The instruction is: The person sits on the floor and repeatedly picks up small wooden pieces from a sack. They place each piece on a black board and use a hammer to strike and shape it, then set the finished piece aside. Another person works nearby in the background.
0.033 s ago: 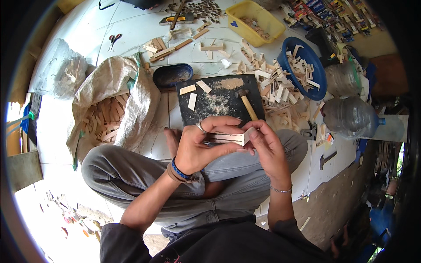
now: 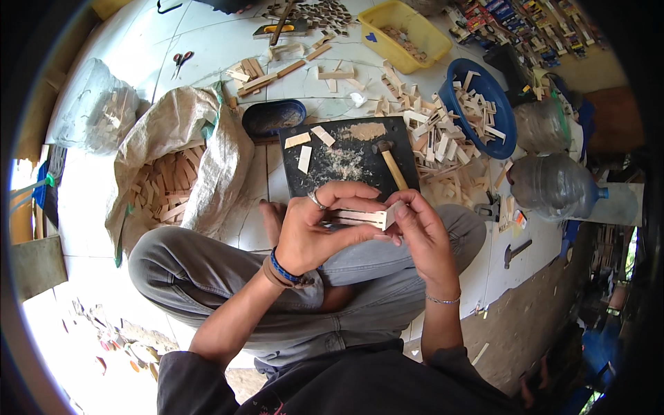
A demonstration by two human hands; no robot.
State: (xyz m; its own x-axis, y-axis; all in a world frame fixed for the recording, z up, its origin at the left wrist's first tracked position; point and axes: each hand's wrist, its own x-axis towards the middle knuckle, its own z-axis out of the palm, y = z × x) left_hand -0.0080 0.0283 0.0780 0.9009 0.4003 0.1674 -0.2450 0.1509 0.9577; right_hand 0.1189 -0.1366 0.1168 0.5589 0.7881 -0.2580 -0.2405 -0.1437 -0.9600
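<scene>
Above my lap, my left hand [image 2: 302, 232] is closed round a small pale wooden piece with dark lengthwise slots [image 2: 360, 218]. My right hand [image 2: 420, 232] pinches the right end of this same slotted piece between thumb and fingers; part of that end is hidden by the fingertips. Just beyond my hands lies a black board [image 2: 299, 181] strewn with shavings and sawdust. A hammer with a wooden handle [image 2: 392, 166] rests on the board's right side. Several small flat wooden pieces [image 2: 304, 160] lie on its left.
At left stands an open woven sack [image 2: 235, 159] of wooden strips. A blue oval dish [image 2: 274, 104] sits behind the board. To the right, wooden pieces [image 2: 443, 142] are heaped beside a blue basin [image 2: 513, 131]. Farther back are a yellow tub [image 2: 432, 59] and scissors [image 2: 181, 62].
</scene>
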